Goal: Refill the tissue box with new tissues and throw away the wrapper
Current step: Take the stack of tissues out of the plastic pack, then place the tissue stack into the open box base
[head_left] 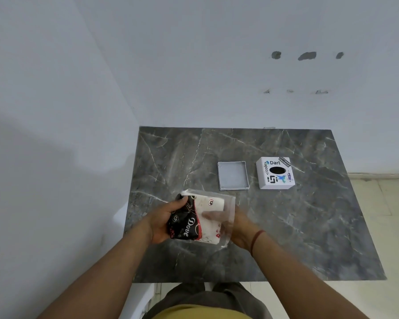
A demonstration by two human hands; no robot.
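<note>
I hold a pack of tissues [200,217] in a black, red and white "Dove" plastic wrapper above the near left part of the dark marble table [297,226]. My left hand [164,221] grips the pack's black end. My right hand [236,223] holds the clear end of the wrapper, a finger showing through the plastic. The white tissue box cover [275,173], with stickers and an oval slot on top, stands at the far right. Its grey base tray [233,175] lies open just left of it.
The table stands in a corner against grey-white walls at the back and left. Tiled floor shows to the right of the table. My legs are at the table's near edge.
</note>
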